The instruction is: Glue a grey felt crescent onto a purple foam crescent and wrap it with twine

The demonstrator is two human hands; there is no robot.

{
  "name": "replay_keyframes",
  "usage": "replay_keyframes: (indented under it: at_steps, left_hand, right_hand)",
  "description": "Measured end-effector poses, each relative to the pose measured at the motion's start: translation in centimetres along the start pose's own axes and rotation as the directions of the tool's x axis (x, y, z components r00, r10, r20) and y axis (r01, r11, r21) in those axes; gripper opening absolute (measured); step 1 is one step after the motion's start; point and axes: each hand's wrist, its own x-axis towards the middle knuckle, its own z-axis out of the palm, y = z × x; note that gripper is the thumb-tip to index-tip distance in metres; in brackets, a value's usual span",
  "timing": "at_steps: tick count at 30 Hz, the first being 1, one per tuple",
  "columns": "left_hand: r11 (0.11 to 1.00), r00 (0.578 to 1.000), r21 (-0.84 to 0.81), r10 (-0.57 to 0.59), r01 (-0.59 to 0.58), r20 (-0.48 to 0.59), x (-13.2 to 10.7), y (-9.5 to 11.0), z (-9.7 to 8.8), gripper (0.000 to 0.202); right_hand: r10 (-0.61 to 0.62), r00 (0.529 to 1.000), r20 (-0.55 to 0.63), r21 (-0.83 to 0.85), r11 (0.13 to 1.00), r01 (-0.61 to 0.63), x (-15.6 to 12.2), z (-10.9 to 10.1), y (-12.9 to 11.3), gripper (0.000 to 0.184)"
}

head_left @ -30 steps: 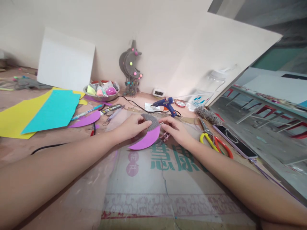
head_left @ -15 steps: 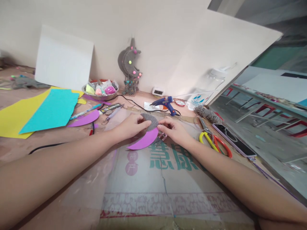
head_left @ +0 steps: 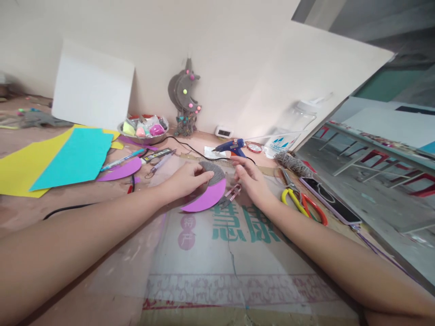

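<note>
My left hand (head_left: 190, 180) pinches a purple crescent moon cutout (head_left: 206, 198) by its upper part, which is covered in grey yarn (head_left: 215, 173). The lower part is bare purple and curves down to a point at the left. My right hand (head_left: 250, 180) is off the crescent, its fingers apart and nothing visible in them, just below the blue glue gun (head_left: 231, 146). Thread snips (head_left: 231, 195) lie on the printed plastic sheet between the crescent and my right hand.
Scissors (head_left: 302, 201), a phone (head_left: 329, 199) and a grey yarn ball (head_left: 292, 164) lie at the right. Yellow (head_left: 20, 167) and turquoise sheets (head_left: 73, 156), plus a bowl of clay packs (head_left: 142, 136), are at the left. A decorated grey moon (head_left: 185, 93) is against the wall.
My right hand has let go of the crescent's right edge and moved right and up, its fingers opening. The snips now show more fully. My left hand keeps its pinch.
</note>
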Motion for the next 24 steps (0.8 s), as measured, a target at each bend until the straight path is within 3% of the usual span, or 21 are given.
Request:
replay_keyframes:
  at_steps: [3,5,10,13,16,18,24]
  left_hand:
    - [1.000,1.000,0.002,-0.006,0.006,-0.020,0.0,0.0,0.0,0.033]
    - [1.000,0.999,0.015,-0.015,0.016,-0.042,0.0,0.1,0.0,0.033]
    - [0.998,0.997,0.030,-0.047,0.049,-0.055,-0.1,0.5,0.1,0.035]
    - [0.998,0.997,0.034,-0.052,0.054,-0.060,-0.1,0.6,0.1,0.034]
    - [0.997,0.996,0.059,-0.041,0.046,-0.079,-0.2,0.7,0.1,0.035]
    - [0.996,0.994,0.086,-0.029,0.038,-0.108,-0.2,0.8,0.0,0.036]
    - [0.997,0.994,0.077,-0.002,0.011,-0.105,-0.1,0.7,-0.1,0.036]
  right_hand:
    - [-0.047,0.980,-0.193,0.037,0.998,0.055,0.4,-0.2,0.2,0.027]
    - [-0.048,0.976,-0.214,0.040,0.997,0.058,0.4,-0.2,0.2,0.019]
    - [-0.020,1.000,0.000,-0.013,1.000,0.020,-0.6,0.2,-0.8,0.015]
    - [-0.059,0.994,0.089,-0.109,0.992,0.069,-1.3,0.4,-1.3,0.021]
    - [-0.079,0.988,0.133,-0.195,0.975,0.104,-1.4,0.5,-1.5,0.031]
    - [-0.034,0.990,0.134,-0.224,0.972,0.064,-1.3,0.5,-1.5,0.034]
    - [0.096,0.979,0.182,-0.131,0.989,-0.073,-0.9,1.1,-1.7,0.019]
